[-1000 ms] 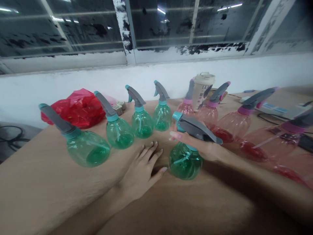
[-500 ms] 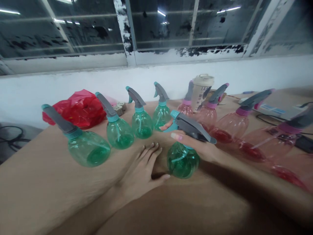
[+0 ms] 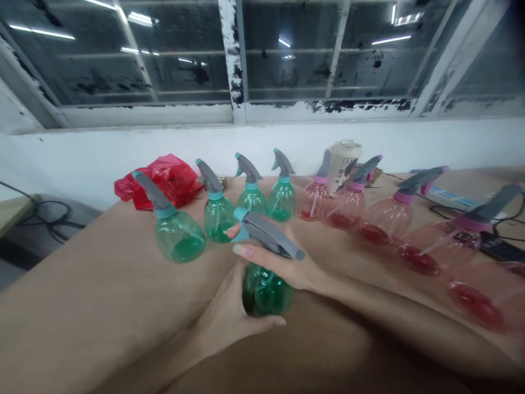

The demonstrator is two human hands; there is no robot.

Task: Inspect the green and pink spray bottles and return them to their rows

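One green bottle (image 3: 268, 293), right fingers (image 3: 262, 257) around it, left hand (image 3: 223, 317) beside, grip unclear, tabletop (image 3: 110, 301) wide to left edge (image 3: 65, 246)

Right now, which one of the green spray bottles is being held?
The frontmost green bottle: the right hand grips its neck, and the left hand curves beside its body. The other four green bottles stand unheld.

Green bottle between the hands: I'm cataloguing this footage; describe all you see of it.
The rounded green bottle looks like translucent plastic, holding green liquid. Its grey spray head has a turquoise nozzle and trigger. Roughly upright, it is nearer than the other green bottles. The right hand grips its neck; the left hand curves around its lower side.
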